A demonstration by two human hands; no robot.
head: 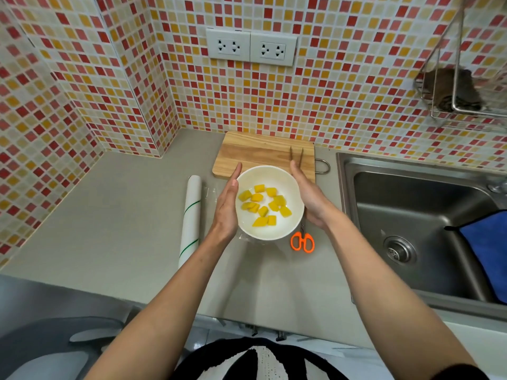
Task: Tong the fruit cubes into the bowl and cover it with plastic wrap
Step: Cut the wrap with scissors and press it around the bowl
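Observation:
A white bowl [290, 193] stands on the grey counter in front of the wooden cutting board [255, 152]. Several yellow fruit cubes [263, 205] lie inside it. My left hand [229, 204] presses flat against the bowl's left side, fingers straight. My right hand [308, 196] presses flat against its right side. Clear plastic wrap [245, 237] shows as a wrinkled edge under the bowl's near left rim; whether it covers the top I cannot tell. Thin tongs [296, 154] lie on the board's right part. The wrap roll [190, 215] lies left of the bowl.
Orange-handled scissors [302, 241] lie just right of the bowl's near edge. A steel sink [417, 229] sits to the right with a blue cloth [488, 248] on its rim. Tiled walls with sockets [251, 46] close the back; a wire rack [452, 91] hangs at upper right.

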